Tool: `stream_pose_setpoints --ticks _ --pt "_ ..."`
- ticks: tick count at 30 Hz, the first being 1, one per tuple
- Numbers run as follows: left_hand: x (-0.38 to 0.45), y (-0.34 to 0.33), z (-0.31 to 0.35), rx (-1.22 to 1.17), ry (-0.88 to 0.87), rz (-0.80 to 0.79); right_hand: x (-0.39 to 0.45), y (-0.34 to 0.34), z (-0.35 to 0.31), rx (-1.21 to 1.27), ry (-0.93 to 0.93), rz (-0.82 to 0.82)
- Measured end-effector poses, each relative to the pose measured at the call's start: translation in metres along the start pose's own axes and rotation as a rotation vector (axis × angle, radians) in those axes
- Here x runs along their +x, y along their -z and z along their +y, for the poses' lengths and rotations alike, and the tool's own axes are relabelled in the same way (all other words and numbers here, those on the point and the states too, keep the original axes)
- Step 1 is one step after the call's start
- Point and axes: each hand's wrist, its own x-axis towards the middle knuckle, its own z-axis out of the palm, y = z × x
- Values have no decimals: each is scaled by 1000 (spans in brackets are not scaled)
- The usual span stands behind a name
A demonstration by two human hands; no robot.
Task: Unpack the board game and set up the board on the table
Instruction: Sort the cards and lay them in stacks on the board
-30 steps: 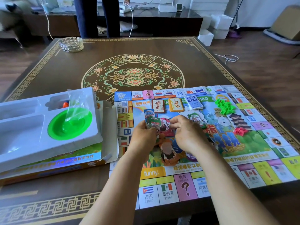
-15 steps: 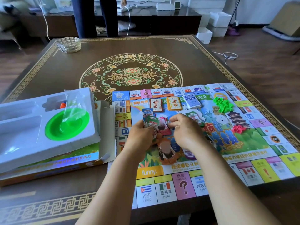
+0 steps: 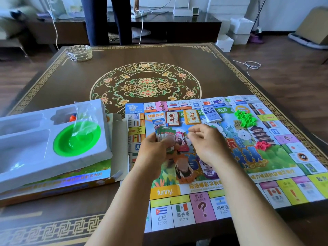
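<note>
On a dark ornamented table (image 3: 159, 55), the game board (image 3: 230, 174) is spread at lower right, printed "funny." and "CHANCE". A fan of play money (image 3: 164, 134), one note marked "10000", is gripped by the left hand (image 3: 156, 148); the right hand (image 3: 207, 142) hovers loosely curled, holding nothing visible.

Board (image 3: 292, 190) centre artwork covered by both hands, paper money (image 3: 164, 137) faces smeared with motion blur, white tray (image 3: 26, 157) cut off at nine o'clock, standing person (image 3: 104, 22) cropped above the legs at twelve o'clock.
</note>
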Motion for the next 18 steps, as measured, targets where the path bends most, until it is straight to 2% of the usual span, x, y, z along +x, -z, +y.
stream_pose_setpoints --ticks 4,7,11,18 --pt "-5 -4 -2 -44 -14 -87 -9 -14 -8 234 -49 -66" --pt "-6 -5 -3 -11 -13 -133 -7 -19 -7 382 -143 -27" --pt "-6 -4 -1 -9 -4 -190 -5 -13 -3 408 -163 42" --pt "-7 -2 -1 -53 1 -128 -7 -16 -3 505 -184 39"
